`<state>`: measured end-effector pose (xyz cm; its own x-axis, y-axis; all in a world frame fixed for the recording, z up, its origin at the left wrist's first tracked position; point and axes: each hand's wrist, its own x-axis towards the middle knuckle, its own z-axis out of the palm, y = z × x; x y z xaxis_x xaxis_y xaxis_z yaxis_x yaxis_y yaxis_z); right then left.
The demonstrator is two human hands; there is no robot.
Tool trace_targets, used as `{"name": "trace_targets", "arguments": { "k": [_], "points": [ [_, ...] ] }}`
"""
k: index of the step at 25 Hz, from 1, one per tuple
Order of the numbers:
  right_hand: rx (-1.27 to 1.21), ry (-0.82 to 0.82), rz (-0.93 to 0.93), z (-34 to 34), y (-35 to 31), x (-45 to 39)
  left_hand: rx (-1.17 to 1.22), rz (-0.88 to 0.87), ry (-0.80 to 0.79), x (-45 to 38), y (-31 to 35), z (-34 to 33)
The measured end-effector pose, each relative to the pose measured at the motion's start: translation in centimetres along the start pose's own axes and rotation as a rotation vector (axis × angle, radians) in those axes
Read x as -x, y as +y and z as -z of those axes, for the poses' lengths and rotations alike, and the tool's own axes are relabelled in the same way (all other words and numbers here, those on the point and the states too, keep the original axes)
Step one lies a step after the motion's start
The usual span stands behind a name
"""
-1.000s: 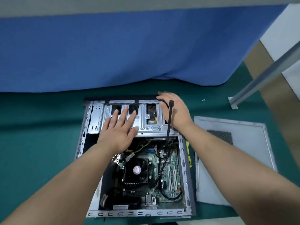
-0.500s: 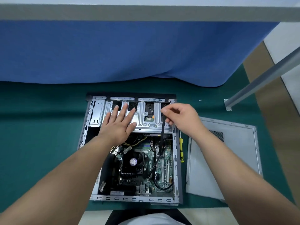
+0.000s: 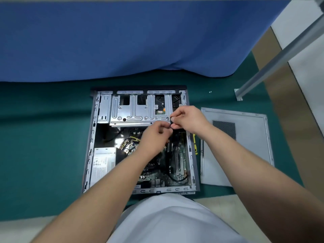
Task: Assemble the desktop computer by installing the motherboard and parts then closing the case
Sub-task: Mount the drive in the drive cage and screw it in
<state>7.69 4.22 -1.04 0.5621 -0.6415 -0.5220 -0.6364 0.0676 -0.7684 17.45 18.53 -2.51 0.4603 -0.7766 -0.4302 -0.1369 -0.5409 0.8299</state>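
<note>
Nearest the wearer, a white garment (image 3: 168, 220) fills the bottom of the view, and a pale strip of floor (image 3: 22, 228) runs along the near edge of a dark green mat (image 3: 43, 137). The open computer case (image 3: 88, 155) lies flat on that mat, its inside facing up. Within it the silver power supply (image 3: 103, 162) sits at the near left, the motherboard (image 3: 178, 158) toward the right, and a bare metal drive cage (image 3: 136, 111) spans the far end.

Above the middle of the case both hands meet. The right hand (image 3: 188, 119) has its fingers curled, pinching the end of a black cable (image 3: 172, 170) that loops down across the motherboard. The left hand (image 3: 155, 137) is blurred, fingers bent toward the same spot; I cannot tell if it holds anything.

Right of the case lies a yellow-handled screwdriver (image 3: 195, 143), then the grey side panel (image 3: 249, 137), flat on the mat. Farther back a blue cloth (image 3: 122, 41) drapes onto the mat. At far right a slanted metal leg (image 3: 280, 55) stands on its foot plate, with tan and white flooring (image 3: 287, 109) beyond.
</note>
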Motion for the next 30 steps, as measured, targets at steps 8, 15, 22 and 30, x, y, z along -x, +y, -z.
{"name": "trace_targets", "arguments": {
  "k": [8, 15, 22, 30],
  "points": [
    [0.478, -0.002, 0.135, -1.3, 1.2, 2.2, 0.135, 0.154, -0.096, 1.4, -1.5, -2.2],
    [0.599, 0.033, 0.258, 0.0, 1.4, 1.7, 0.456, 0.279, -0.069, 0.5, -0.9, -2.2],
    [0.748, 0.183, 0.261, -0.2, 0.6, -3.4, 0.537, 0.423, 0.004, -0.8, -0.4, -3.2],
    [0.845, 0.277, 0.305, -1.5, 2.3, -4.9, 0.552, 0.446, 0.075, -1.2, -0.9, -4.0]
  ]
}}
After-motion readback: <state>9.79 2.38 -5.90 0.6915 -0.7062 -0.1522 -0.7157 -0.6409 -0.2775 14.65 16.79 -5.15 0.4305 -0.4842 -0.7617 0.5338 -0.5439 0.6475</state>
